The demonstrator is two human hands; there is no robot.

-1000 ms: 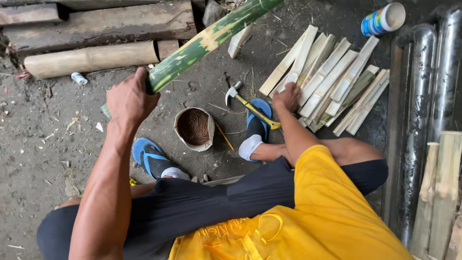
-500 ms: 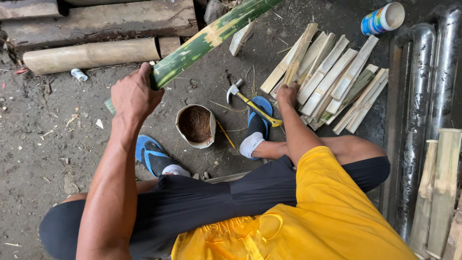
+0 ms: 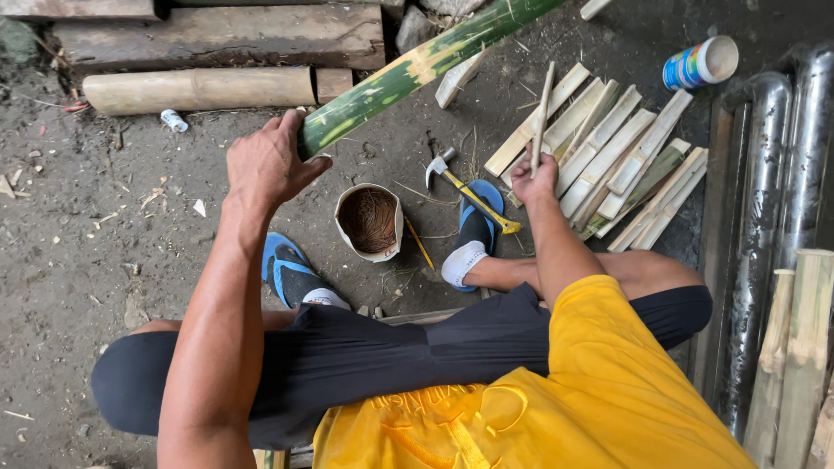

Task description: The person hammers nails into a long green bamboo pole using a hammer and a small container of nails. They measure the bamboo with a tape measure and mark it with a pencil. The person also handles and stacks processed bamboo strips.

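1. Nearest to me I see the yellow shirt (image 3: 556,391) and dark shorts (image 3: 365,360) of the seated person, knees spread over the dirt floor (image 3: 78,260).
2. Both feet wear blue sandals (image 3: 287,269) on that floor, with a small cup of brown fibre (image 3: 369,221) between them and a yellow-handled hammer (image 3: 469,195) lying just beside the right foot.
3. My left hand (image 3: 269,165) is wrapped tightly round the lower end of a green bamboo pole (image 3: 417,69), which slants up and away to the right.
4. My right hand (image 3: 534,178) pinches one thin bamboo strip (image 3: 545,108), held nearly upright.
5. Just beyond it lies a pile of split bamboo slats (image 3: 617,161).
6. Farther off I see a can (image 3: 699,62) and a pale log (image 3: 195,89).
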